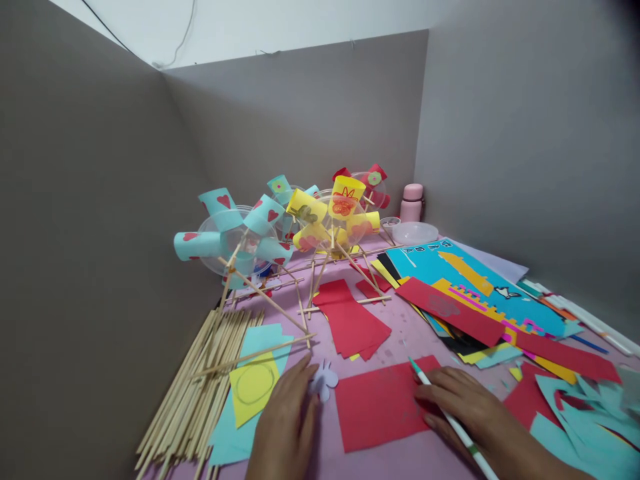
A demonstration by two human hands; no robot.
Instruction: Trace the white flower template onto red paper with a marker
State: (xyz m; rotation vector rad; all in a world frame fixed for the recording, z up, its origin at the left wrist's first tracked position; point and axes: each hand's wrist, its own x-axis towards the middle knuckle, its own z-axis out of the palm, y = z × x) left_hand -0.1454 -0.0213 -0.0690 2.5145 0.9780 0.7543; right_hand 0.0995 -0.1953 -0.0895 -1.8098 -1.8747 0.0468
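A white felt-tip pen point(459, 432) with a green tip is gripped in my right hand point(463, 403). Its tip points away from me over the right part of a red paper sheet point(380, 410), which bears faint marks. Whether the tip touches the paper I cannot tell. My left hand point(286, 420) rests on the table, fingers stretched out and holding nothing. Beside its fingertips lies a pale lavender flower-shaped cutout point(326, 379), left of the red sheet. Left of that hand, a yellow paper piece point(254, 390) with a drawn circle overlaps light blue paper point(230, 430).
Thin wooden sticks point(193, 387) are piled at left. Paper-bladed wheels on stick stands, including a blue one point(240, 243) and a yellow one point(333, 217), stand behind. Red strips point(350, 317) lie mid-table. Coloured sheets point(500, 280), paper scraps point(595, 427) and a pink bottle point(412, 203) are at right.
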